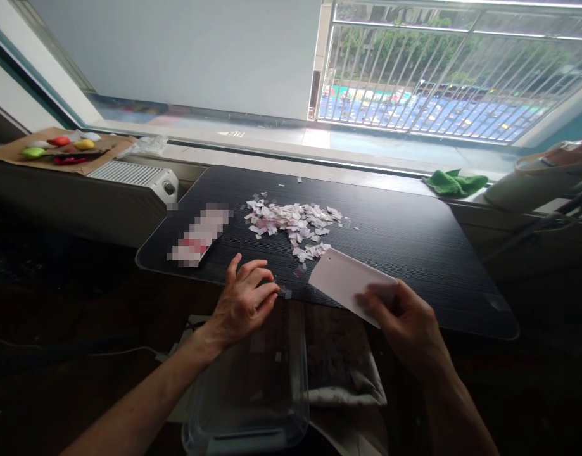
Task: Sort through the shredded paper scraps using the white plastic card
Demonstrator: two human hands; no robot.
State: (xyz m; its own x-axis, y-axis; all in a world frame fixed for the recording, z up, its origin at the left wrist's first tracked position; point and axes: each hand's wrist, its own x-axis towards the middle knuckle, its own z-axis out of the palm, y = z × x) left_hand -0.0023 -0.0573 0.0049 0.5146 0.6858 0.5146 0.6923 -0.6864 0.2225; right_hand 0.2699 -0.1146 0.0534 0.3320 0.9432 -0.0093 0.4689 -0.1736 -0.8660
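Observation:
My right hand (407,323) grips a stiff pale card (350,278) with a small hole near its far left corner. The card's left end is beside the near edge of a heap of torn paper scraps (291,218) on the black tabletop (390,228). Over the table's front edge, my left hand (246,297) has loosely curled fingers held apart, with no object visible in them. A few tiny scraps (285,292) lie by its fingertips. Below the hands sits a clear plastic bin (253,405) with a few bits of paper inside.
A blurred-out pink and white packet (200,237) lies at the table's left. Behind the table runs a windowsill with a green cloth (455,183) and a pale container (532,180). To the left, a radiator (139,177) stands beside a cardboard piece (57,149) carrying colourful items.

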